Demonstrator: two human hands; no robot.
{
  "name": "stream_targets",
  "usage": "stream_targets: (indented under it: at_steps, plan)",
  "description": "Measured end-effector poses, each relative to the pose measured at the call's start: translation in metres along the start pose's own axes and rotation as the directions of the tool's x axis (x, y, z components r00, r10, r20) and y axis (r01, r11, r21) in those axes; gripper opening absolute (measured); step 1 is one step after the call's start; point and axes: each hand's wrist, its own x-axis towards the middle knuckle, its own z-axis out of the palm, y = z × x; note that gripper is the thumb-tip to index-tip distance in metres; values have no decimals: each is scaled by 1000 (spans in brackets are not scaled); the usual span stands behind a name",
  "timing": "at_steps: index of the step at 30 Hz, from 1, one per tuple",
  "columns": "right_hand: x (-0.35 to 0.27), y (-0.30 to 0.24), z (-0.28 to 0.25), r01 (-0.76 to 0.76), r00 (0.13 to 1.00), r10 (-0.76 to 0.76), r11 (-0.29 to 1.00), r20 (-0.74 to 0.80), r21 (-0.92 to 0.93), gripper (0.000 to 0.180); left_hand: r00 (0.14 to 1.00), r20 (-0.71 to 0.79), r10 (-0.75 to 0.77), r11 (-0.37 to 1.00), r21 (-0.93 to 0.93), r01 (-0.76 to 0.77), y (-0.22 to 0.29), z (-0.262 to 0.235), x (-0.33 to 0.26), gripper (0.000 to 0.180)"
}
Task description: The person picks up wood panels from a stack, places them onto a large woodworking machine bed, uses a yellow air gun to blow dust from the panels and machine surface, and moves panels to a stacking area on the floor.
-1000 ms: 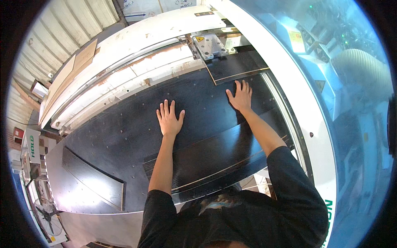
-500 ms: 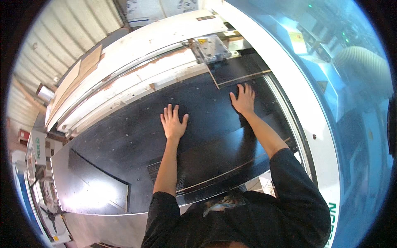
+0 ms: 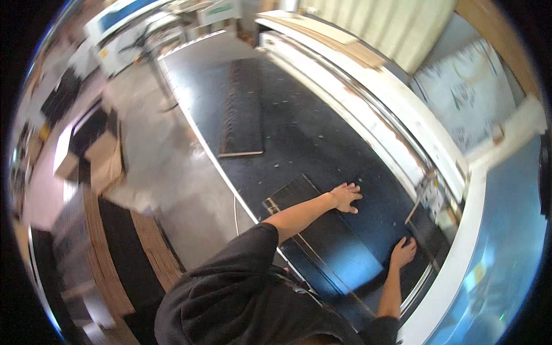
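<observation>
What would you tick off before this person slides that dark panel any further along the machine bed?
1. Left hand flat on the dark panel: ok, palm down, fingers spread.
2. Right hand on the panel: ok, at its end near the metal rail.
3. Panel lying flat on the black bed: ok, as far as seen.
4. Bed ahead free of obstacles: not ok, another dark board lies further along.
5. Fingers clear of the rail: cannot tell, the right hand sits very close.

Grey concrete floor (image 3: 167, 167), stacked brown boards (image 3: 109, 253), pale corrugated wall (image 3: 391, 29), bright daylight.
</observation>
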Motion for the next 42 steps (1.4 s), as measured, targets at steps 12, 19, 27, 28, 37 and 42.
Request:
stream_targets:
  at_steps: [12,19,27,28,37,42]
  plan:
    - [1,-58,6,-141,931,60,969,360,204,41,-87,-257,-962,151,-775,613,-25,7,-477,44]
    - [-98,-257,-29,276,727,-669,489,152,827,28,-721,390,-573,-455,-883,-116,114,282,-695,41]
    - [-166,-314,-33,591,479,-857,474,189,653,33,-335,367,-868,-461,-846,268,194,380,-535,50]
    - [-171,-314,-26,615,466,-871,446,157,650,33,-310,304,-901,-389,-882,266,210,370,-533,51]
    - [-172,-312,-29,600,438,-886,412,148,686,34,-129,360,-924,-337,-606,720,96,319,-537,45]
    - [-172,-314,-27,599,447,-887,391,113,699,33,65,276,-959,-135,-647,750,38,284,-487,46]
